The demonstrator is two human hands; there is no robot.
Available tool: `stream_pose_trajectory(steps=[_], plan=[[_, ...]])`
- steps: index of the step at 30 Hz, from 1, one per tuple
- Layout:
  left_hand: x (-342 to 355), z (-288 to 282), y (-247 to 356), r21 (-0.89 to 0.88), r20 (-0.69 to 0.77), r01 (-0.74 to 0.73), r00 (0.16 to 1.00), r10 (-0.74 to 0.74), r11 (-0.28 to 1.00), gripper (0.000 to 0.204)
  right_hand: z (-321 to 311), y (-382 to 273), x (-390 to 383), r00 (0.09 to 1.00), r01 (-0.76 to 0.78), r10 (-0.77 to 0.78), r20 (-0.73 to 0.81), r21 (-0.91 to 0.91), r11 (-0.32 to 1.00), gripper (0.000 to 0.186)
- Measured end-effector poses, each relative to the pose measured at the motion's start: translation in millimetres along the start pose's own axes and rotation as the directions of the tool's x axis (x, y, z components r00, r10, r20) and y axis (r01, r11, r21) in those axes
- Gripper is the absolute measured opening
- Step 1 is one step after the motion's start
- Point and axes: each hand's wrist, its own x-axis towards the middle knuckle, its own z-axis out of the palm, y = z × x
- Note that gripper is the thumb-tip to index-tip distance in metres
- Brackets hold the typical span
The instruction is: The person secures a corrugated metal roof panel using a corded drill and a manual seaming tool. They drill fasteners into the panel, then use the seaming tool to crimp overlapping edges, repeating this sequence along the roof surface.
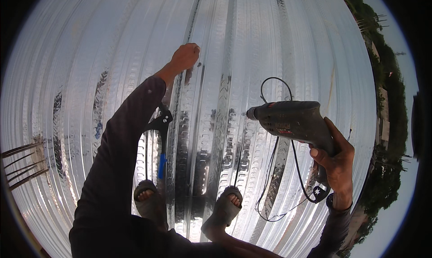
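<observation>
Drill gripped in right hand; left hand curled closed, contents unclear. Keep cord clear of bit.

Power drill in right grip

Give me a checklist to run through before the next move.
1. Right hand gripping the drill: ok.
2. Cord clear of the sandals: ok, it loops to their right.
3. Left hand empty: cannot tell, fingers curled closed.
4. Toes covered: not ok, they show.
5. Black tool with blue grip secured: cannot tell, partly hidden by the left sleeve.
</observation>
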Motion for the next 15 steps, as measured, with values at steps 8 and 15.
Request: stream_pose_trajectory(steps=[8,15], plan=[[-18,-35,28,-0.604,0.172,0.167,0.982,-0.077,0.78,0.059,71,-118,133,0.927,0.34,-0.272,0.26,-0.27,0.901,0.069],[-38,-71,61,-0.834,0.026,-0.049,0.991,0.129,0.55,0.068,154,-151,203,0.854,0.483,-0.345,0.39,-0.345,0.805,0.059]])
